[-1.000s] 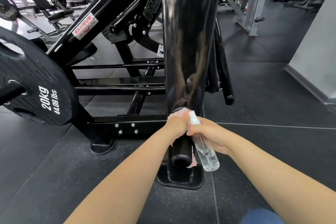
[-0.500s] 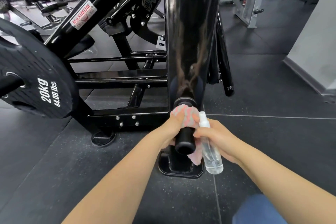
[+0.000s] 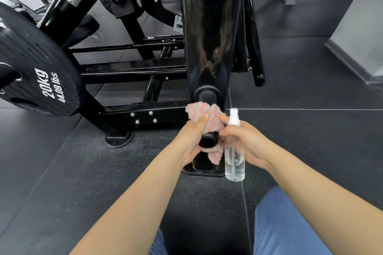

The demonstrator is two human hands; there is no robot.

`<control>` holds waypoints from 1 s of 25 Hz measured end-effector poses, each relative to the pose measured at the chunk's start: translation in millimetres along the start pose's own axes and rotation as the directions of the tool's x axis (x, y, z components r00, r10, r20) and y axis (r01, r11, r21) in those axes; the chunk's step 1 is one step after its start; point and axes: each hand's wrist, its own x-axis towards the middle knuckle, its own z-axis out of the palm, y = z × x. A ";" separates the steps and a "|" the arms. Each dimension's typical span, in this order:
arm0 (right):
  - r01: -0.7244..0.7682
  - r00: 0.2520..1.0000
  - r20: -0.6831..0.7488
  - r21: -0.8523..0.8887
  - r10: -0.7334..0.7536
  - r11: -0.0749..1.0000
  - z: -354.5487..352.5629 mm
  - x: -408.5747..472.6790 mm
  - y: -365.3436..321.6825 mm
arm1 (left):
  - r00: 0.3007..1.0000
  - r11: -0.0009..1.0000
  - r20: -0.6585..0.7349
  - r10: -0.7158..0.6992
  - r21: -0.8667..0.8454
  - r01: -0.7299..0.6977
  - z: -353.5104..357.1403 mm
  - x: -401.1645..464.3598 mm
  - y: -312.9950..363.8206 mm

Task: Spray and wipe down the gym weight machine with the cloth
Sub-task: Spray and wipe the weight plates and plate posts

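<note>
A glossy black upright post of the weight machine (image 3: 209,27) fills the centre. A short black peg (image 3: 207,139) sticks out from its foot toward me. My left hand (image 3: 193,136) grips a pink and grey striped cloth (image 3: 211,119) wrapped around that peg, with the peg's round end showing below my fingers. Just to the right, my right hand (image 3: 246,141) holds a clear spray bottle (image 3: 234,151) upright, its white nozzle on top and a little liquid at the bottom. My right thumb touches the cloth.
A black 20 kg plate (image 3: 41,80) hangs on the machine's arm at the left. The frame's cross bars (image 3: 132,68) and bolted foot (image 3: 119,137) lie behind my hands. A grey wall base (image 3: 352,62) runs at the right. Dark rubber floor surrounds the machine.
The cloth in my left hand has slid along the peg toward me, baring more of the peg near the post. My right hand with the bottle stayed beside it.
</note>
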 end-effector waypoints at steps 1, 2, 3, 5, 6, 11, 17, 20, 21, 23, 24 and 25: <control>0.006 1.000 -0.019 -0.007 -0.006 1.000 -0.6 -1.2 1.0 | 1.000 0.999 0.006 0.014 0.037 -0.015 0.9 -4.3 1.4; 0.007 0.999 -0.038 -0.044 -0.009 0.999 -0.1 -4.4 1.9 | 1.000 0.997 0.005 0.012 0.073 -0.013 -0.3 -4.5 -2.3; 0.006 0.999 -0.050 -0.079 -0.010 0.997 0.6 -8.2 3.6 | 1.000 0.993 0.004 0.012 0.113 -0.012 -2.2 -5.2 -8.3; 0.003 0.998 -0.066 -0.100 -0.010 0.995 0.9 -16.4 11.0 | 0.997 0.963 0.006 0.073 0.259 -0.072 -4.7 -12.4 -22.0; 0.004 0.998 -0.066 -0.089 -0.010 0.996 0.5 -20.1 15.0 | 0.992 0.935 0.012 0.129 0.330 -0.126 -7.0 -17.5 -28.4; 0.001 0.999 -0.032 0.038 0.000 0.999 -4.8 -28.5 22.4 | 0.963 0.714 0.128 0.239 0.648 -0.263 -31.7 -28.5 -26.6; 0.040 0.999 -0.020 0.143 -0.038 0.989 -2.5 -24.9 25.8 | 0.941 0.483 0.204 0.271 0.816 -0.316 -16.8 -6.4 -11.6; 0.040 0.999 -0.041 0.156 -0.034 0.987 1.4 -19.8 25.8 | 0.953 0.360 0.204 0.222 0.892 -0.274 -26.7 -5.9 -10.5; 0.045 0.998 -0.059 0.154 -0.036 0.987 2.2 -18.7 27.6 | 0.954 0.319 0.212 0.213 0.908 -0.273 -32.1 -7.4 -9.8; 0.066 0.995 -0.084 0.175 -0.052 0.982 2.7 -18.7 32.9 | 0.954 0.310 0.215 0.210 0.910 -0.273 -41.7 -10.8 -7.4; 0.082 0.994 -0.083 0.202 -0.066 0.976 3.3 -20.5 35.2 | 0.956 0.360 0.210 0.203 0.892 -0.272 -43.2 -13.2 -6.4; 0.101 0.994 -0.074 0.230 -0.086 0.968 3.4 -22.2 37.8 | 0.960 0.434 0.208 0.188 0.859 -0.271 -42.0 -16.8 -5.7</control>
